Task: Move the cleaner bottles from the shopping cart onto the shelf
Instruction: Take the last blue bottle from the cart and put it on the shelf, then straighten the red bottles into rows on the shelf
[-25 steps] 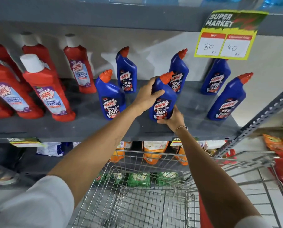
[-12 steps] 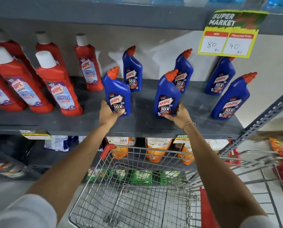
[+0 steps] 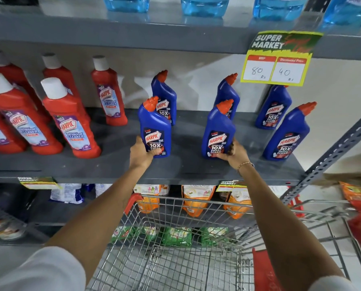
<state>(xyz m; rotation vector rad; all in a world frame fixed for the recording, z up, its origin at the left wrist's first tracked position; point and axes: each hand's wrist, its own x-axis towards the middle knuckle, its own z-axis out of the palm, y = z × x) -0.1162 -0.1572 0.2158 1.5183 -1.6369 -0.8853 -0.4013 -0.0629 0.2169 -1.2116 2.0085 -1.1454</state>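
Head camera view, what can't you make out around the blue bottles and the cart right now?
- Left hand covers the left front blue bottle base.
- Rear middle blue bottle label: hidden by the bottle in front.
- Shopping cart near end: cut off by the bottom edge.

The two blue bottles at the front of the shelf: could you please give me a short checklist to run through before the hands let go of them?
1. Left blue bottle upright on the shelf: ok.
2. Right blue bottle upright on the shelf: ok.
3. Left hand on the left bottle's base: ok, gripping it.
4. Right hand on the right bottle's base: ok, gripping it.
5. Gap between the two front bottles and to the back row: ok, none touching.
6. Cart free of cleaner bottles: ok in the part shown; the near end is out of view, cannot tell.
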